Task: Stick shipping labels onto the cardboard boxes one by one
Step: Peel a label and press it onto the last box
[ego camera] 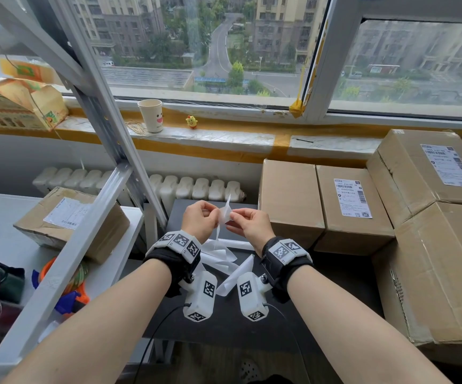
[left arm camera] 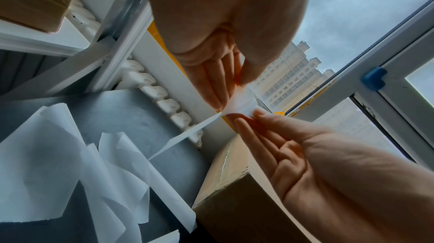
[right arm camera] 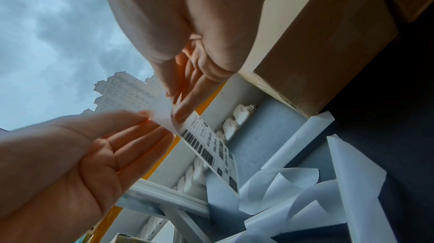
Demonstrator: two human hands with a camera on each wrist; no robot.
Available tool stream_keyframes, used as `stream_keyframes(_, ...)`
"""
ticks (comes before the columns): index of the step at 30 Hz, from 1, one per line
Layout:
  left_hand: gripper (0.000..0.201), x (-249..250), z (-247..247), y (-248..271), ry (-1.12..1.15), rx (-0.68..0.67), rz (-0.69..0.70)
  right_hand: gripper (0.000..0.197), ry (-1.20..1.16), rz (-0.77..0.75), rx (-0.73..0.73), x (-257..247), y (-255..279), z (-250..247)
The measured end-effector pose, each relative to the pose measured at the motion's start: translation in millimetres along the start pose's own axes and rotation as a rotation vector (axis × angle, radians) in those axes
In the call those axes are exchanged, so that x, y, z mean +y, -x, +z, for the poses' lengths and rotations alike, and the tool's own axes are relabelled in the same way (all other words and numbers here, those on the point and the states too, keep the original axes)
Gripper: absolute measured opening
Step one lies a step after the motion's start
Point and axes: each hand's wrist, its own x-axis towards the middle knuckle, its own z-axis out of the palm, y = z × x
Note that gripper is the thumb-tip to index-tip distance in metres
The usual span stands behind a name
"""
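Both hands are raised over the dark table [ego camera: 224, 325] with a shipping label [ego camera: 225, 214] between them. My left hand [ego camera: 213, 210] pinches its upper corner, and my right hand [ego camera: 234, 217] pinches the same corner from the other side. In the right wrist view the printed, barcoded label [right arm camera: 211, 151] hangs down from my right hand [right arm camera: 175, 107], while my left hand [right arm camera: 150, 119] pinches the pale backing sheet [right arm camera: 159, 109] curling away from it. An unlabelled cardboard box [ego camera: 290, 200] stands just to the right, beside a labelled box [ego camera: 351, 206].
Peeled backing sheets [ego camera: 224, 256] litter the table below my wrists. Larger boxes [ego camera: 429, 173] are stacked at the right. A metal shelf frame [ego camera: 107, 151] slants at the left over a worn box [ego camera: 69, 225]. A paper cup [ego camera: 151, 115] sits on the sill above the radiator [ego camera: 196, 187].
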Motion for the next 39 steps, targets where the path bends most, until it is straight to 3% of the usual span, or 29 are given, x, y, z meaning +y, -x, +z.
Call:
stream_keyframes(7,0.008,-1,1,3,-0.076,0.013,0.048,0.021,0.024,-0.009,-0.038,3,-2,1)
stream_keyframes(10,0.008,-3,-2,3,-0.14,0.04,0.046,0.01,0.033,-0.001,-0.02,6,-4,0)
stream_keyframes(15,0.023,-11,-16,2,-0.17,0.108,-0.024,0.012,0.047,0.045,0.105,20,-9,-6)
stream_keyframes(22,0.009,-27,-39,-1,-0.153,0.128,-0.103,0.015,0.058,0.075,0.204,32,-9,-22)
stream_keyframes(26,0.022,-43,-50,-5,-0.173,0.157,-0.125,0.018,0.116,0.076,0.285,35,-11,-31)
stream_keyframes(34,0.02,-63,-57,-2,-0.197,0.188,-0.184,0.024,0.278,0.056,0.528,47,-3,-55)
stream_keyframes(39,0.017,-75,-56,7,-0.198,0.224,-0.257,0.011,0.336,0.05,0.627,56,7,-69)
